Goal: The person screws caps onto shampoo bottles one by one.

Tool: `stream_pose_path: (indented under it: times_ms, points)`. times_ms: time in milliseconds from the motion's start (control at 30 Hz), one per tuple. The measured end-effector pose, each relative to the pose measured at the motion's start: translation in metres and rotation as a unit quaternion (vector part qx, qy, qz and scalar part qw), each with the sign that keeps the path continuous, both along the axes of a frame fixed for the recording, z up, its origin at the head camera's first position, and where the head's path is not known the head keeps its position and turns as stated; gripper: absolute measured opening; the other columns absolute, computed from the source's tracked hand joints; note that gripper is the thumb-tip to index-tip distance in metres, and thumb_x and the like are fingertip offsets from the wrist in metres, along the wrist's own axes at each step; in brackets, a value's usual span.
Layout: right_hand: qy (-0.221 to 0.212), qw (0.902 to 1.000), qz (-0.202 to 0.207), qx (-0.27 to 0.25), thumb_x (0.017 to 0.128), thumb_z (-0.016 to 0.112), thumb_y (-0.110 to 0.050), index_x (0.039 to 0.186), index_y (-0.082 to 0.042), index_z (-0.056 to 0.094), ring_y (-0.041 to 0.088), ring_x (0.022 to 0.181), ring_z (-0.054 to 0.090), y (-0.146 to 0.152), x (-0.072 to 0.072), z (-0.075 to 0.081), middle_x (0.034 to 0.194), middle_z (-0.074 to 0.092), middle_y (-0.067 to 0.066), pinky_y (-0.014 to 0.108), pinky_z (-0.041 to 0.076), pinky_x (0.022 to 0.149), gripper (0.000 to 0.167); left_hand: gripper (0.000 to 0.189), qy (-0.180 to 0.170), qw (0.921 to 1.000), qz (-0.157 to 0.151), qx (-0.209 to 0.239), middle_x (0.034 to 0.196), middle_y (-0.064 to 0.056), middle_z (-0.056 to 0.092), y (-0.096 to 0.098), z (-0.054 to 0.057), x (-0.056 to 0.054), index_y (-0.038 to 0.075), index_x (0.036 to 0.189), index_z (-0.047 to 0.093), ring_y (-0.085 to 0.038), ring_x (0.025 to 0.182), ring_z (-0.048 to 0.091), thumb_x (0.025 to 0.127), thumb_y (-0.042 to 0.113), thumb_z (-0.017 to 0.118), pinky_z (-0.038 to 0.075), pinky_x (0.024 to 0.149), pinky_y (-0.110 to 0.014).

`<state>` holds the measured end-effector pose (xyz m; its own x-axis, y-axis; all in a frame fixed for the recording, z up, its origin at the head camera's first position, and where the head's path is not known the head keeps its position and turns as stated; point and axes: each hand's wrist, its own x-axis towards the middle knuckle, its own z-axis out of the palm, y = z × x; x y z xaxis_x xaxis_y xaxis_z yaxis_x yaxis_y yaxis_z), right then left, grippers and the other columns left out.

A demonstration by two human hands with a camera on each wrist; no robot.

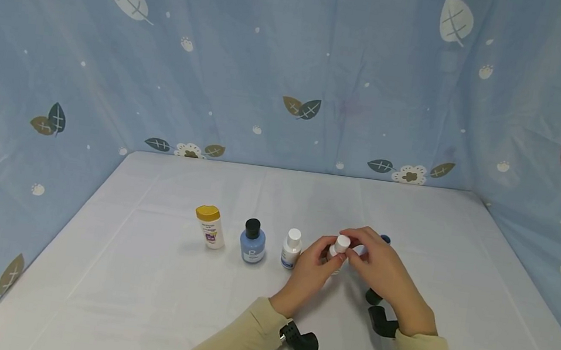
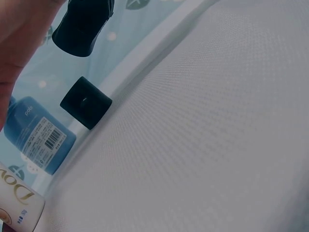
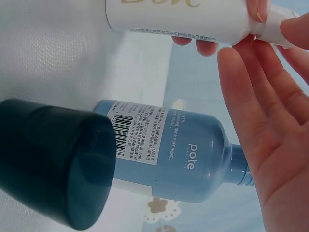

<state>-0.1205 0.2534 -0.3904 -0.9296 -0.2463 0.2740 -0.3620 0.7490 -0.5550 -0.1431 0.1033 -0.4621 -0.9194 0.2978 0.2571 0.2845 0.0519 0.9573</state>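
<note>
My left hand [image 1: 308, 273] grips a small white bottle [image 3: 178, 19] with gold lettering, held upright. On its white cap [image 1: 342, 243] the thumb and fingers of my right hand [image 1: 380, 269] pinch from the right side. Behind the right hand stands a blue bottle [image 3: 178, 150], largely hidden in the head view; its threaded neck [image 3: 241, 164] is uncovered. A loose dark cap [image 2: 87, 103] sits on the table in front of that bottle. Just left of my left hand, another white bottle [image 1: 291, 249] with a white cap stands upright.
Farther left stand a blue bottle with a black cap [image 1: 252, 242] and a white bottle with a yellow cap [image 1: 209, 226]. A white cloth covers the table [image 1: 136, 298]. Patterned blue curtains [image 1: 252, 65] enclose the back and sides. Dark wrist cameras [image 1: 302, 341] project near both wrists.
</note>
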Motion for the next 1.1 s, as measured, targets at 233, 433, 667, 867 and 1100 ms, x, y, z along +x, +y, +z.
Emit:
stream_pose_path:
  times_ms: [233,433,667,867,1100]
  points:
    - [-0.012,0.9998,-0.012,-0.006,0.083,0.063,-0.017,0.112,-0.016,0.056,0.016,0.087,0.056,0.0,0.001,0.002,0.101,0.055,-0.003,0.033,0.047,0.07,0.03,0.027,0.002,1.0,-0.004,0.007,0.108,0.002,0.058,-0.004,0.023,0.011,0.012,0.113,0.057,-0.013,0.092,0.055,0.087,0.017,0.058,0.046,0.075,-0.027]
    - [0.0,1.0,-0.009,0.0,0.083,0.065,-0.019,0.118,-0.014,0.055,0.017,0.086,0.057,0.0,-0.001,0.0,0.1,0.056,-0.002,0.033,0.047,0.069,0.037,0.027,-0.006,0.9999,-0.005,0.007,0.108,0.005,0.058,-0.003,0.016,0.007,0.016,0.114,0.057,-0.011,0.092,0.055,0.087,0.019,0.058,0.046,0.073,-0.026]
    - [0.011,0.9999,-0.005,-0.003,0.081,0.066,-0.022,0.112,-0.016,0.058,0.015,0.086,0.056,-0.001,0.0,-0.001,0.099,0.055,-0.005,0.031,0.047,0.068,0.032,0.026,-0.015,0.9999,-0.002,0.001,0.108,0.013,0.056,0.0,-0.001,-0.001,0.027,0.113,0.056,-0.007,0.092,0.054,0.087,0.028,0.057,0.046,0.073,-0.024]
    - [0.007,0.9998,-0.015,-0.009,0.08,0.067,-0.025,0.107,-0.018,0.057,0.017,0.087,0.056,-0.003,0.0,-0.002,0.098,0.054,-0.006,0.031,0.046,0.069,0.03,0.026,-0.013,0.9999,-0.005,0.003,0.11,0.013,0.056,0.0,-0.002,-0.001,0.028,0.113,0.056,-0.008,0.094,0.054,0.087,0.029,0.057,0.045,0.074,-0.025]
    - [-0.008,0.9995,-0.029,-0.01,0.079,0.068,-0.026,0.104,-0.017,0.055,0.016,0.088,0.055,-0.005,-0.002,-0.003,0.098,0.054,-0.005,0.032,0.046,0.071,0.029,0.027,-0.016,0.9999,-0.003,-0.004,0.109,0.014,0.056,-0.001,0.0,0.0,0.028,0.114,0.056,-0.007,0.093,0.053,0.087,0.026,0.057,0.045,0.073,-0.024]
